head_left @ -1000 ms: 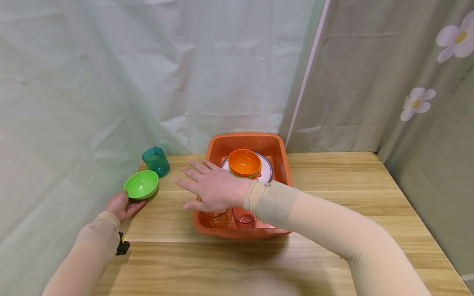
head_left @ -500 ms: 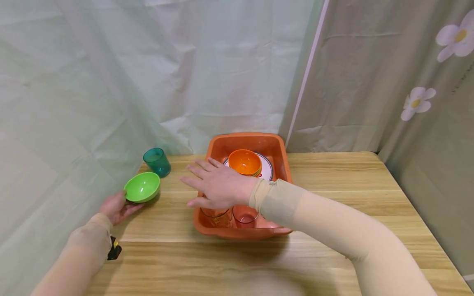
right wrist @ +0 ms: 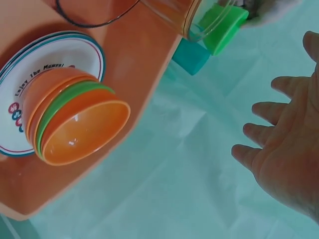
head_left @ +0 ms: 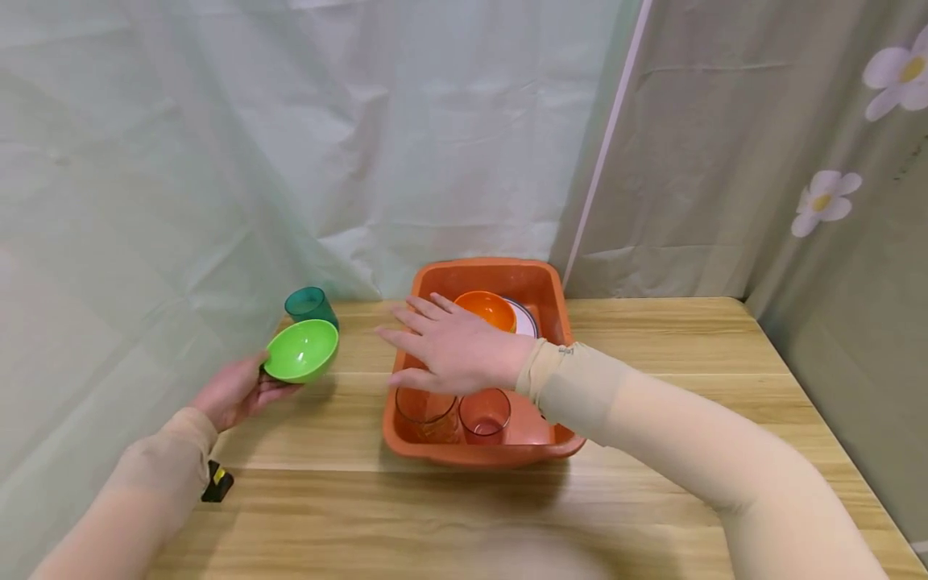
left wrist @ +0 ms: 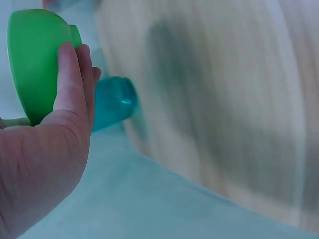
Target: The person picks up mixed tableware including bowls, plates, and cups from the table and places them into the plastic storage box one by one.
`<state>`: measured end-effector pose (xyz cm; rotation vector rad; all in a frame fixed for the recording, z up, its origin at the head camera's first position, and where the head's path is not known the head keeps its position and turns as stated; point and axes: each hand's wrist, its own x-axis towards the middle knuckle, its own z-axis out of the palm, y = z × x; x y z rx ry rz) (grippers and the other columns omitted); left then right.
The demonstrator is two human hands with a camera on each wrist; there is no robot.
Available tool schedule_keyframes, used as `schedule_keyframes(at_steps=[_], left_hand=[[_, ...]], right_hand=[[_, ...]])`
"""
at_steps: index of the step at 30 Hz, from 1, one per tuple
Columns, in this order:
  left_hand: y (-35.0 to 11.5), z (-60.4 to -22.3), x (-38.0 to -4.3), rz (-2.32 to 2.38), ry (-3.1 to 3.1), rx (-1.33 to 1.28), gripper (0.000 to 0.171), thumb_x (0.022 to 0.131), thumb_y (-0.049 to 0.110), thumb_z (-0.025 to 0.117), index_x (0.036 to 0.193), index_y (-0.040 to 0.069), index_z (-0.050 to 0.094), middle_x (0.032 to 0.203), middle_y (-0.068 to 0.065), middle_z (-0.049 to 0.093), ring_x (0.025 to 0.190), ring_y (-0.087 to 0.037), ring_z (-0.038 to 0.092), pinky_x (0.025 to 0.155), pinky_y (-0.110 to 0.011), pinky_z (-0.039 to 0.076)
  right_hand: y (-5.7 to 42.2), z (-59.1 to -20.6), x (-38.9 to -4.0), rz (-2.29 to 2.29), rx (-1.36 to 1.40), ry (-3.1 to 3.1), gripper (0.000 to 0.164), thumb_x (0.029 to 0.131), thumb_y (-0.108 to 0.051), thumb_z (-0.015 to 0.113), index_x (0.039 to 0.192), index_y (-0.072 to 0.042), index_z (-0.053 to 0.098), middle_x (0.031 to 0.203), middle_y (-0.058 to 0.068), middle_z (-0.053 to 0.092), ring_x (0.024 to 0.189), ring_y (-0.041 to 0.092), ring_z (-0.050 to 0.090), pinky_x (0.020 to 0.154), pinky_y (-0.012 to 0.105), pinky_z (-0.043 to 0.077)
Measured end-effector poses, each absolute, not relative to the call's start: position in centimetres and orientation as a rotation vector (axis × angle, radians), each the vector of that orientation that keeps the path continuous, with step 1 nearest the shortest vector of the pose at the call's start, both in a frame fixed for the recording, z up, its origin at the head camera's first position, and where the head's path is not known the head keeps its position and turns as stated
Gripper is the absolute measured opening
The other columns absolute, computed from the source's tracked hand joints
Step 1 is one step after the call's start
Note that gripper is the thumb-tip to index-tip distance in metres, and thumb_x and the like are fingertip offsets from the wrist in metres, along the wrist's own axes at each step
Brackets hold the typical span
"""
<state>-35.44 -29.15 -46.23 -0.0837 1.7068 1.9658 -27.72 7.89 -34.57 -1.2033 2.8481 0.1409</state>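
My left hand (head_left: 235, 392) grips a green bowl (head_left: 303, 351) by its side, thumb at the rim and fingers under it. In the left wrist view the bowl (left wrist: 37, 62) stands clear of the wooden table, its shadow falling on the boards. Just behind it is a teal cup (head_left: 310, 304), partly hidden by the bowl in the head view. My right hand (head_left: 460, 348) is held with fingers spread above an orange basin (head_left: 478, 455), touching nothing. A stack of orange and green bowls (right wrist: 82, 119) sits on white plates (right wrist: 89, 52) inside the basin.
Two clear glasses stand at the basin's near end, an amber-looking glass (head_left: 426, 415) and a pinkish glass (head_left: 484, 417). Pale curtains (head_left: 464, 145) hang behind and on both sides of the wooden table (head_left: 689, 354). A black object (head_left: 217, 483) shows by the left wrist.
My left hand has lifted the green bowl and moved it to the right, so it overlaps the teal cup. My right hand has shifted right over the basin, fingers still spread.
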Motion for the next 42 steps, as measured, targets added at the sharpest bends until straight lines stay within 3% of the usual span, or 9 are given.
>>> schedule_keyframes(at_steps=[9,23,34,42], left_hand=[[-26.3,-42.5,-35.1,1.9,1.795,0.073,0.063,0.114,0.027,0.022,0.157,-0.012,-0.002,0.106,-0.006,0.07,0.1,-0.017,0.072,0.095,-0.038,0.056],[-21.1,-37.3,-34.0,1.769,1.908,0.199,0.063,0.114,0.033,0.028,0.158,-0.009,0.012,0.121,-0.014,0.064,0.105,-0.018,0.071,0.099,-0.041,0.053],[-16.8,-35.6,-33.3,1.746,1.884,0.252,0.058,0.114,0.031,0.03,0.156,-0.008,0.023,0.126,-0.022,0.063,0.106,-0.022,0.072,0.097,-0.041,0.054],[-13.3,-34.6,-33.0,1.702,1.853,0.287,0.054,0.114,0.029,0.029,0.155,-0.007,0.029,0.139,-0.03,0.054,0.109,-0.025,0.071,0.1,-0.044,0.052]], right_hand=[[11.0,-33.6,-27.3,0.067,-1.138,2.875,0.072,0.106,-0.065,0.026,0.166,-0.027,0.019,0.172,0.004,0.009,0.157,0.026,0.001,0.125,0.042,-0.001],[15.9,-32.8,-26.3,0.039,-1.067,2.936,0.071,0.106,-0.063,0.032,0.165,-0.024,0.024,0.171,0.006,0.013,0.157,0.028,0.003,0.126,0.046,0.002],[19.7,-32.5,-24.9,-0.02,-1.047,2.987,0.073,0.105,-0.062,0.04,0.163,-0.02,0.029,0.17,0.01,0.017,0.156,0.033,0.008,0.125,0.053,0.006],[22.3,-33.1,-23.7,-0.031,-1.034,3.02,0.073,0.105,-0.058,0.045,0.163,-0.018,0.028,0.169,0.012,0.02,0.156,0.035,0.01,0.124,0.055,0.009]])
